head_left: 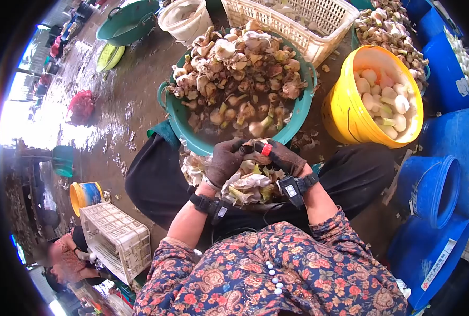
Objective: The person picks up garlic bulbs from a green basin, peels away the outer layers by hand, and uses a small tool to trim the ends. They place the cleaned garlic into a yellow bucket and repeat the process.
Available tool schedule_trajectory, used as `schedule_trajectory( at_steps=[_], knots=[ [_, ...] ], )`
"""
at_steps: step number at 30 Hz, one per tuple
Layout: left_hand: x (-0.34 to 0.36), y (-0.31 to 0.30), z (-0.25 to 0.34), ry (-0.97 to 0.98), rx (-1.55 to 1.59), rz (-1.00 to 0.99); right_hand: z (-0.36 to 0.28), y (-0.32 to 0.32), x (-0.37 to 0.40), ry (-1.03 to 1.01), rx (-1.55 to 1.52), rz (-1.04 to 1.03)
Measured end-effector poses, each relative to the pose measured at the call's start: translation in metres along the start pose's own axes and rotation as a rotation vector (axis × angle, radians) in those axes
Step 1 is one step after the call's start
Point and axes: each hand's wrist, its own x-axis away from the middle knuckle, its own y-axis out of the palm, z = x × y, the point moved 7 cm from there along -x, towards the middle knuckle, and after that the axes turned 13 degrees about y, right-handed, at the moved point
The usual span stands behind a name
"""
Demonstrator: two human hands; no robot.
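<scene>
Both gloved hands meet at the near rim of a green tub (167,113) heaped with unpeeled garlic bulbs (239,63), the lower ones sitting in murky water. My left hand (225,162) has its fingers closed on one side of a garlic bulb (254,143), mostly covered by the fingers. My right hand (283,156), with red tape round a finger, closes on the bulb's other side. Below the hands, a pile of loose garlic skins (250,184) lies in my lap.
To the right stands a yellow bucket (345,105) of peeled garlic. Blue containers (429,189) line the far right. A cream crate (318,47) and a white bucket (184,21) stand behind the tub. Another person (71,258) is at lower left beside a crate (116,237).
</scene>
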Motion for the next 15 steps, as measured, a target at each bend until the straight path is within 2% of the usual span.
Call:
schedule_trajectory(
  at_steps=[2, 3, 4, 5, 6, 7, 8, 10, 12, 13, 15],
  knots=[
    [0.001, -0.002, -0.006, -0.069, 0.025, 0.044, -0.016, 0.008, 0.009, -0.146, 0.321, 0.083],
    [0.005, 0.002, -0.032, -0.228, 0.310, 0.120, -0.001, -0.006, 0.002, -0.073, 0.368, 0.134],
    [0.011, 0.007, -0.050, -0.387, 0.598, 0.195, -0.004, 0.000, 0.006, -0.072, 0.370, 0.131],
    [0.013, 0.006, -0.041, -0.441, 0.755, 0.181, -0.019, 0.014, 0.016, -0.188, 0.290, 0.031],
    [0.015, 0.001, -0.047, -0.439, 0.754, 0.182, -0.034, 0.026, 0.026, -0.305, 0.207, -0.069],
    [0.008, -0.015, -0.028, -0.028, 0.217, 0.054, -0.033, 0.027, 0.026, -0.219, 0.116, -0.106],
    [0.009, -0.013, -0.005, 0.376, -0.326, -0.073, -0.032, 0.028, 0.025, -0.220, 0.118, -0.107],
    [0.007, -0.017, -0.007, 0.299, -0.252, -0.022, -0.028, 0.020, 0.019, -0.277, 0.128, -0.037],
    [0.022, -0.005, -0.030, -0.592, 0.704, 0.124, -0.018, 0.014, 0.011, -0.257, 0.212, -0.004],
    [0.022, -0.008, -0.017, -0.566, 0.400, -0.050, -0.019, 0.016, 0.012, -0.259, 0.256, -0.010],
    [0.025, -0.007, -0.020, -0.527, 0.399, -0.094, -0.022, 0.022, 0.015, -0.271, 0.324, -0.075]
  ],
)
